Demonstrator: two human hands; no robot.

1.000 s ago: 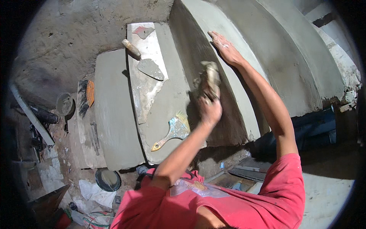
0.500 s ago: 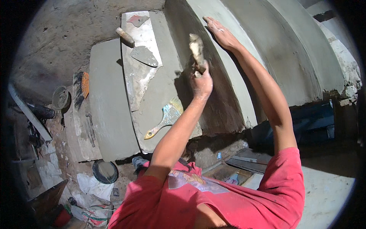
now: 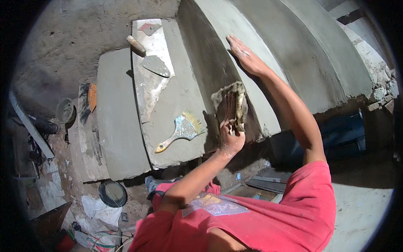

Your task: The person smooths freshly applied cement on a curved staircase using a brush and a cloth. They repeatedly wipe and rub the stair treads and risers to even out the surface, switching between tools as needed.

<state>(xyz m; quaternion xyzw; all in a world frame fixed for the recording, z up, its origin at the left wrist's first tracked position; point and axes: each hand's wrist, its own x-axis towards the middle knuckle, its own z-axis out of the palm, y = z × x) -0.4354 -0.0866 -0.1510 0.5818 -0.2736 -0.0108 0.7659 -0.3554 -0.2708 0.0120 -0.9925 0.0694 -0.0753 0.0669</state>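
Note:
My left hand (image 3: pixel 231 138) grips a dirty, cream-and-grey folded pad (image 3: pixel 238 98) against the dark vertical face (image 3: pixel 201 59) of a concrete step, near its lower end. Higher up, my right hand (image 3: pixel 247 59) lies with straight fingers on the pale edge band of that step (image 3: pixel 268 113). Left of the pad, a wide paint-spattered brush (image 3: pixel 184 126) with yellowish bristles rests on a grey tread. A pointed trowel (image 3: pixel 155 67) with a wooden handle lies on a white, broken-edged board (image 3: pixel 147 101), near a small greyish piece with pink on it (image 3: pixel 150 28).
More curved steps (image 3: pixel 310 50) rise rightward. At left are an orange-backed brush (image 3: pixel 91 95), metal tools (image 3: pixel 97 147), a bucket (image 3: pixel 65 111) and a leaning plank (image 3: pixel 29 122). Below lie a round basin (image 3: pixel 113 194), white sheeting (image 3: pixel 96 210) and boards (image 3: pixel 268 181). A rough wall (image 3: pixel 84 33) bounds the steps.
My left hand and pad went up along the step's face half a second ago, and are now back down near its lower end. My right hand remains flat on the step.

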